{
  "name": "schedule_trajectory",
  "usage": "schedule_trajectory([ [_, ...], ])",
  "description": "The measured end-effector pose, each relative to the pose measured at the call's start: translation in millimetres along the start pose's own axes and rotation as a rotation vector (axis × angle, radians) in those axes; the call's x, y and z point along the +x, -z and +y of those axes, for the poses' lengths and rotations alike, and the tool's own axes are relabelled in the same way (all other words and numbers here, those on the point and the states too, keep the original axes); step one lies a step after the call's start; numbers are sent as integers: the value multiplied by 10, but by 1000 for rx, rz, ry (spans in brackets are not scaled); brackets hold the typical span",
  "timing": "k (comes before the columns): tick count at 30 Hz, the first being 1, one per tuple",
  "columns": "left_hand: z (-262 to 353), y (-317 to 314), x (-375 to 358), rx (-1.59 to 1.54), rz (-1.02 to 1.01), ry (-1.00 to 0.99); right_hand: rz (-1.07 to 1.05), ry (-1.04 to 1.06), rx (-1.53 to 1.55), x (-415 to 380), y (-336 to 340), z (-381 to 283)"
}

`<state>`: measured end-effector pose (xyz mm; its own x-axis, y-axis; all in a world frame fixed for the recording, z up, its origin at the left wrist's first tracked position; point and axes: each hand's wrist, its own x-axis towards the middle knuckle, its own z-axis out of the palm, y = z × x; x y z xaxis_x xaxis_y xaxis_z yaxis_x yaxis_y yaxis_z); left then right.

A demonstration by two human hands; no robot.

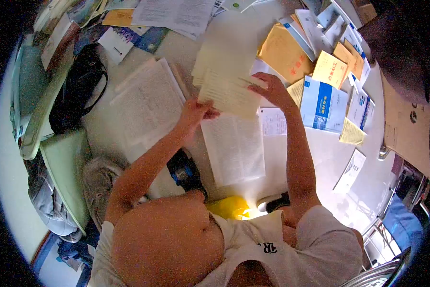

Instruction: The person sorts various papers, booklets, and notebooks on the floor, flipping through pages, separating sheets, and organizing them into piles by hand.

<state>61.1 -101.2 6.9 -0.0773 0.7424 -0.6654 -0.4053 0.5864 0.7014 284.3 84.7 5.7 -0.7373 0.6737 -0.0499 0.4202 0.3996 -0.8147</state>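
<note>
Both hands grip one sheaf of papers (227, 79), lifted above the counter (320, 158): left hand (194, 113) pinches its lower corner at 7 o'clock, right hand (268, 88) its edge at 3. Open book (234, 148) lies beneath. Likely risk: loose top sheets slipping out into the envelopes (284, 52) at 2 o'clock, since only the edges are pinched.

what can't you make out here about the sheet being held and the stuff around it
- Head view: print on the held sheet is too small and blurred to read.
- Left hand and right hand each have a grip on the sheet; fingertips behind the paper are hidden.
- Black bag: contents unseen.
- Papers along the top edge are cut off.
</note>
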Motion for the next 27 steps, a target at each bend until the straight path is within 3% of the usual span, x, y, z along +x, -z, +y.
schedule_trajectory([
  [3, 180, -60, -15, -23, 39, -46, 28, -284, 176, 34, 21, 126],
  [6, 297, -35, 82, 13, 90, -48, 159, -293, 170, 166, -233, 631],
  [8, 209, 234, 283, 219, 84, -107, 379, -234, 262, 286, -243, 322],
  [10, 321, 234, 356, 243, 11, -63, 382, -157, 140, 498, -389, 565],
  [11, 517, 76, 79, 83, -1, 74, 385, -143, 79, 597, -467, 662],
  [13, 567, 29, -48, 364, -59, 274, 282, -126, -238, 593, -403, 566],
  [14, 547, -50, -129, 377, -80, 270, 301, -139, -247, 517, -300, 568],
  [17, 395, -98, -329, 480, -157, 228, 57, -214, -485, 231, 213, 111],
  [19, 202, 43, -366, 432, -364, 129, -92, 54, -855, -313, 451, 341],
  [20, 312, -64, -541, 440, -370, 119, -283, 141, -938, -716, 712, 330],
  [21, 548, -262, -789, 740, -406, 1, -640, 101, -976, -1124, 1025, 267],
  [22, 720, -373, -954, 1046, -429, -127, -794, 125, -955, -1589, 1327, 260],
  [23, 772, -305, -1068, 1068, -485, -126, -892, 154, -943, -2024, 1576, 318],
  [25, 994, -306, -1225, 1112, -532, -123, -949, -4, -983, -2683, 2053, 96],
  [26, 1214, -391, -1340, 1214, -581, -21, -939, 8, -946, -2899, 2247, 123],
  [27, 1356, -461, -1378, 1308, -620, 90, -1094, -190, -992, -2839, 2366, -4],
])
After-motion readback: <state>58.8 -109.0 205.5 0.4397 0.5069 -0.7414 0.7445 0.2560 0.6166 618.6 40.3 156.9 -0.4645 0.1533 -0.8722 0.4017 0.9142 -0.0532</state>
